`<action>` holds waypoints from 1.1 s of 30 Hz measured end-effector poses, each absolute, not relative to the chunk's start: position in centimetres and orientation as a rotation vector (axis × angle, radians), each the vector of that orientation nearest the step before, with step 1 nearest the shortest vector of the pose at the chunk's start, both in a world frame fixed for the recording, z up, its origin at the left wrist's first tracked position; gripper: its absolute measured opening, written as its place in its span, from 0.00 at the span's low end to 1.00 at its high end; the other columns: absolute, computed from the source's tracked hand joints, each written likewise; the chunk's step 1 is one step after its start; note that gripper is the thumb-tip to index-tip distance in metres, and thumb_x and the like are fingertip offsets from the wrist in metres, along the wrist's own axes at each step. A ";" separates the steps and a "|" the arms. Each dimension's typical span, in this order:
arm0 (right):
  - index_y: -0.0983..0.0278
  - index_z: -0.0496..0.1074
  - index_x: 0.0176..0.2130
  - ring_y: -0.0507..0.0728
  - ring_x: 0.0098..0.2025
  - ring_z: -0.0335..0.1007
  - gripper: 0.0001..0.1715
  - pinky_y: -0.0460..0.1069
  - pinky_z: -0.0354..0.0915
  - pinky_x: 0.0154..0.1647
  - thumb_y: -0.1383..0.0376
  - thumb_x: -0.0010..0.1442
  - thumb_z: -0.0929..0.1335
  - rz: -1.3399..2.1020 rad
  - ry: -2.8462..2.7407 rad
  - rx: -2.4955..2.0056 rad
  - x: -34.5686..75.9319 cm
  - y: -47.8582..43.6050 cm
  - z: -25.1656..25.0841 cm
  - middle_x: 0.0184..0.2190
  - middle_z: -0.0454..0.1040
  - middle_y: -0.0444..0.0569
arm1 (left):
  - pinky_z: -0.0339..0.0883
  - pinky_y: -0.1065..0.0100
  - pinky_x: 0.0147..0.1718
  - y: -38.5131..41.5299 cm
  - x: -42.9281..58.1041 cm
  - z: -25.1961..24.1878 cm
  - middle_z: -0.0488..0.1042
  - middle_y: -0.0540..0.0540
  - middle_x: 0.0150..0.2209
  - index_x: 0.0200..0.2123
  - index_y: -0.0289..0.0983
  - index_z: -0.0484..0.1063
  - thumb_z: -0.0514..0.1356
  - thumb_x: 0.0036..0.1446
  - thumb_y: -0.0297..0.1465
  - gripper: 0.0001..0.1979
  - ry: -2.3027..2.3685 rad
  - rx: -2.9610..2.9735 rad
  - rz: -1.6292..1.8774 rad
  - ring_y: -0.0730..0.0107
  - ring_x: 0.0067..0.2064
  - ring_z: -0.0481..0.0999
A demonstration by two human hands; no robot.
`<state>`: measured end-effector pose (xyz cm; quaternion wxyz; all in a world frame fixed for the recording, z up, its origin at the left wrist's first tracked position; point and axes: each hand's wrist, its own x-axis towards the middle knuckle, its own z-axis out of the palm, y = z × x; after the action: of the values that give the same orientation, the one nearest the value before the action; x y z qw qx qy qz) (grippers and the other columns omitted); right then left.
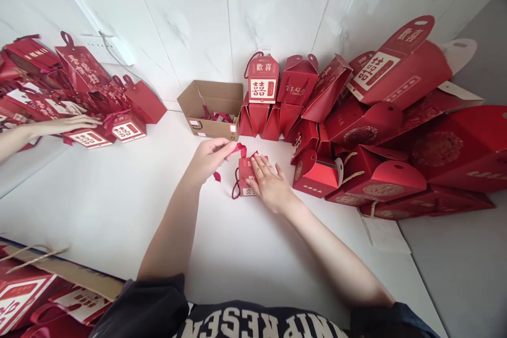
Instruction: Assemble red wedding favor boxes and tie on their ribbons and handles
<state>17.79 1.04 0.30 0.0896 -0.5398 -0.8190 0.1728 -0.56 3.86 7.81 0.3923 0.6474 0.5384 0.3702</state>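
Observation:
A small red gift box [245,171] lies on the white table surface [119,195] in front of me. My right hand [270,182] rests flat on top of it, fingers stretched out. My left hand [209,157] pinches a red ribbon [238,149] just above and left of the box. One loose end of the ribbon [216,176] hangs down by my left wrist, and a red cord loop shows at the box's lower left.
An open cardboard carton [212,108] with red ribbons stands at the back. Several red gift boxes and bags [356,132] pile up at the right and back. More boxes [91,105] sit at the left, where another person's hand [63,125] reaches. Flat red bags [24,296] lie near left.

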 end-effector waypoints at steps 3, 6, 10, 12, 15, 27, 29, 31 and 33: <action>0.71 0.40 0.70 0.62 0.73 0.28 0.43 0.68 0.28 0.69 0.46 0.68 0.51 0.551 -2.394 -1.593 17.5 0.9 0.3 0.71 0.34 0.54 | 0.55 0.74 0.23 3.5 -0.7 8.5 0.65 0.50 0.27 0.32 0.36 0.73 0.59 0.58 0.44 0.16 1.340 1.574 0.967 0.76 0.26 0.62; 0.67 0.47 0.69 0.63 0.72 0.34 0.40 0.68 0.30 0.69 0.48 0.68 0.53 0.690 -2.369 -1.366 18.7 0.8 1.6 0.70 0.42 0.57 | 0.53 0.75 0.22 2.8 -0.4 9.2 0.60 0.52 0.24 0.30 0.36 0.72 0.59 0.58 0.42 0.15 1.279 1.536 0.936 0.79 0.24 0.58; 0.61 0.61 0.61 0.59 0.67 0.52 0.25 0.63 0.46 0.67 0.58 0.70 0.54 0.598 -2.011 -1.145 21.1 0.4 4.4 0.63 0.62 0.55 | 0.48 0.76 0.19 1.6 0.1 10.1 0.56 0.54 0.20 0.27 0.35 0.71 0.59 0.59 0.42 0.16 1.161 1.535 0.789 0.82 0.20 0.53; 0.58 0.64 0.59 0.59 0.65 0.55 0.21 0.62 0.51 0.66 0.60 0.69 0.57 0.652 -1.905 -1.021 21.9 0.1 5.6 0.62 0.63 0.52 | 0.51 0.76 0.18 1.0 0.4 10.4 0.58 0.54 0.18 0.27 0.34 0.72 0.60 0.59 0.41 0.16 1.074 1.552 0.719 0.82 0.19 0.55; 0.57 0.65 0.57 0.58 0.62 0.60 0.19 0.59 0.57 0.63 0.60 0.69 0.60 1.071 -1.833 -0.782 22.1 -0.3 6.4 0.60 0.64 0.50 | 0.60 0.75 0.22 0.4 0.9 10.8 0.68 0.51 0.22 0.31 0.35 0.76 0.63 0.57 0.39 0.12 0.963 1.570 0.624 0.79 0.22 0.64; 0.60 0.69 0.51 0.49 0.31 0.70 0.15 0.49 0.70 0.39 0.68 0.64 0.67 1.474 -1.552 -0.322 22.5 -1.0 6.9 0.26 0.65 0.39 | 0.70 0.74 0.29 0.0 1.4 10.9 0.76 0.47 0.29 0.36 0.34 0.78 0.62 0.58 0.37 0.11 0.733 1.614 0.330 0.75 0.29 0.76; 0.60 0.69 0.51 0.49 0.30 0.71 0.14 0.48 0.69 0.36 0.68 0.65 0.66 1.465 -1.591 -0.288 22.6 -1.2 6.9 0.27 0.65 0.39 | 0.71 0.74 0.28 -0.1 1.7 10.7 0.77 0.45 0.29 0.36 0.33 0.78 0.61 0.59 0.37 0.12 0.678 1.563 0.320 0.74 0.28 0.77; 0.60 0.69 0.51 0.49 0.30 0.71 0.15 0.48 0.69 0.35 0.67 0.64 0.67 1.399 -1.669 -0.283 22.8 -1.3 7.1 0.28 0.66 0.40 | 0.71 0.73 0.26 -0.2 1.9 10.7 0.78 0.44 0.28 0.35 0.33 0.79 0.61 0.60 0.37 0.13 0.635 1.525 0.327 0.73 0.28 0.77; 0.60 0.68 0.53 0.51 0.35 0.71 0.20 0.48 0.69 0.37 0.65 0.61 0.70 1.252 -1.802 -0.356 23.2 -1.5 7.4 0.33 0.69 0.43 | 0.72 0.71 0.27 -0.2 1.7 10.6 0.78 0.42 0.29 0.34 0.33 0.80 0.62 0.58 0.37 0.12 0.584 1.505 0.382 0.70 0.29 0.78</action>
<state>23.15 -1.53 7.37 0.4435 -0.1436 -0.7265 0.5048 1.75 -0.19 10.59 0.6753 0.6691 0.2598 0.1696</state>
